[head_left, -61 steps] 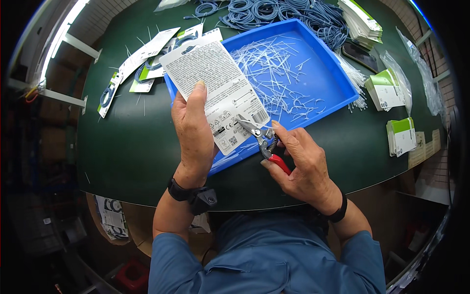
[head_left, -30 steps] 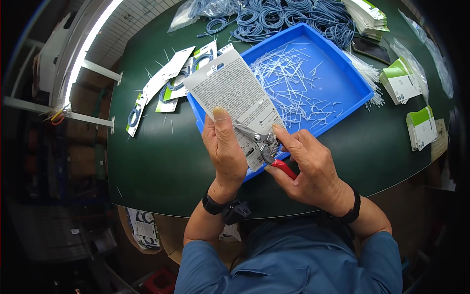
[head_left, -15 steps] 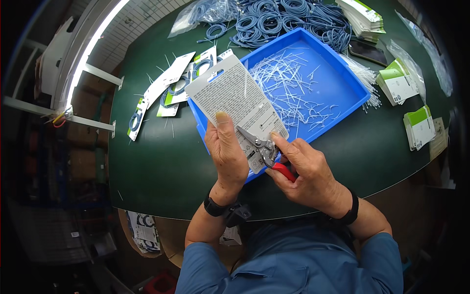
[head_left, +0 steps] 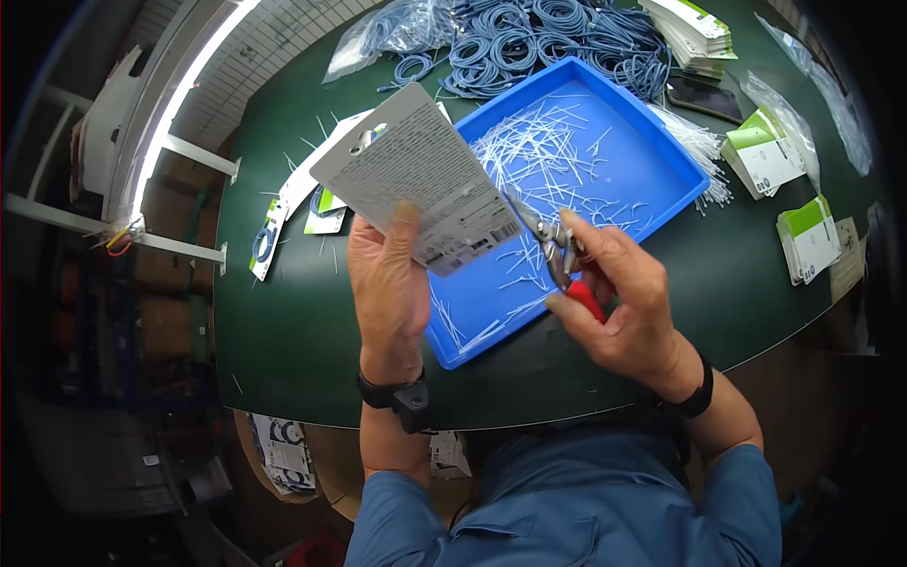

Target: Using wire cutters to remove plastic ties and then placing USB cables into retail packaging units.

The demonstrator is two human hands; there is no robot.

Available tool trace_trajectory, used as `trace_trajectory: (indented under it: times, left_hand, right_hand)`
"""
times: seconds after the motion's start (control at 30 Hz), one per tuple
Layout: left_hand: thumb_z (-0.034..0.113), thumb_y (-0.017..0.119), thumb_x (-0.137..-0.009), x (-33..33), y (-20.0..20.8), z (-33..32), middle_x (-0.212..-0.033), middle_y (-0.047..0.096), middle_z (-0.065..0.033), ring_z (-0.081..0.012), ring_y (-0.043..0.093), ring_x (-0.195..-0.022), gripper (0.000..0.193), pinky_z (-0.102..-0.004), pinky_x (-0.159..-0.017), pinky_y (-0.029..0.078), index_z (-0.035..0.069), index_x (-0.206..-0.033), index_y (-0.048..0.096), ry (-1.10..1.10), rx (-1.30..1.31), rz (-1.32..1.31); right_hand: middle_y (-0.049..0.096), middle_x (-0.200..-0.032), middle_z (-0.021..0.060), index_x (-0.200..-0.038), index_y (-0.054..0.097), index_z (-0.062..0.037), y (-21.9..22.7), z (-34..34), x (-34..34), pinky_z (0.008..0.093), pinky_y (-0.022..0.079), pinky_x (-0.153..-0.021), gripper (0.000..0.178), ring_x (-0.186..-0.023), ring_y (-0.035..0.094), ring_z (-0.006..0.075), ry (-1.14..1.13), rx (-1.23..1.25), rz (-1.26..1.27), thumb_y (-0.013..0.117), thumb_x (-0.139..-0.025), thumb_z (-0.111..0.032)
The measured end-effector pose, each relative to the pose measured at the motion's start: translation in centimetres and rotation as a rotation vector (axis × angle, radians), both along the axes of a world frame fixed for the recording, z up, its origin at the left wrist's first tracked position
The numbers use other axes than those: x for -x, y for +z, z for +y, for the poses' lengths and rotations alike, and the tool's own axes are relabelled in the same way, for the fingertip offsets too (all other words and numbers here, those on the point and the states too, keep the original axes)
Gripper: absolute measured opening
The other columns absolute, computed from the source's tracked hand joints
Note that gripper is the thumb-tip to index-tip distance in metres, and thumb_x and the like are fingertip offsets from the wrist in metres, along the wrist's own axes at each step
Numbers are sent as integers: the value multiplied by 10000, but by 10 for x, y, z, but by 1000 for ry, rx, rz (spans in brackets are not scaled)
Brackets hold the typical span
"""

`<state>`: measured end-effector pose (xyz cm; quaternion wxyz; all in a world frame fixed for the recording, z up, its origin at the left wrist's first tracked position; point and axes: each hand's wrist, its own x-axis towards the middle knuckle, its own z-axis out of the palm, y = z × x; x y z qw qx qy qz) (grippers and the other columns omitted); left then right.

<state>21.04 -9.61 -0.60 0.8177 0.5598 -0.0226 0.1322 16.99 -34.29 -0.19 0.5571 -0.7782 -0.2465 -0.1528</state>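
My left hand [head_left: 392, 283] grips a printed cardboard packaging card [head_left: 411, 180] by its lower edge, thumb on the face turned to me. The card is tilted above the left part of a blue tray [head_left: 652, 231]; its other side is hidden. Wrapped round the red handle of a pair of pruning shears [head_left: 567, 265] is my right hand [head_left: 624, 293]. The shears' blades point up and left, just right of the card's lower right corner. In the tray lie many loose white cable tie pieces [head_left: 539, 142].
Coiled blue cables [head_left: 529, 47] heap at the table's far side beside a plastic bag [head_left: 397, 33]. Carded cables [head_left: 267, 241] lie left of the tray. Right of it are white cable ties [head_left: 694, 142], a phone [head_left: 704, 97] and stacks of green-white cards [head_left: 763, 156].
The card has moved left and turned in my left hand. My right hand has drawn the shears rightward, off the card's face, so more of the tray's near corner shows.
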Motion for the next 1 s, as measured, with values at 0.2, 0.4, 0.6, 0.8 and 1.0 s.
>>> trace_trajectory:
  times: [0.2, 0.4, 0.6, 0.8, 1.0]
  left_hand:
    - [398, 403, -1141, -14, 5, 23, -981, 673, -77, -214, 634, -912, 425, -398, -904, 517, 30, -1099, 612, -108, 330, -29]
    - [503, 187, -1143, -16, -6, 46, -656, 453, -12, -164, 409, -645, 638, -358, -700, 459, 112, -811, 565, -545, 468, -295]
    - [503, 200, -1152, -24, -9, 50, -651, 499, -24, -164, 457, -637, 642, -364, -695, 465, 113, -784, 553, -648, 435, -361]
    - [584, 129, -1127, -35, -15, 59, -701, 566, -34, -181, 523, -693, 750, -390, -739, 497, 101, -857, 636, -817, 407, -447]
    - [540, 202, -1142, -37, -12, 53, -658, 536, -28, -163, 502, -645, 673, -372, -710, 496, 101, -823, 601, -811, 347, -462]
  right_hand:
    - [622, -907, 80, -1422, 588, 24, 6, 1, -25, 289, 515, -689, 693, -774, 618, 172, 81, 5, 39, 808, -766, -16]
    - [645, -939, 112, -1395, 618, -26, 18, 15, -35, 329, 541, -716, 702, -817, 657, 231, 337, 242, 57, 854, -733, -43]
    - [651, -958, 133, -1374, 636, -72, 3, 23, -27, 374, 550, -719, 735, -828, 664, 294, 394, 348, -25, 902, -689, -70]
    - [653, -961, 126, -1388, 625, -75, -6, 25, -24, 383, 546, -707, 763, -817, 656, 296, 416, 324, -11, 901, -678, -52]
    - [654, -975, 124, -1394, 621, -79, -9, 23, -21, 389, 545, -697, 776, -811, 651, 288, 386, 322, -43, 898, -670, -42]
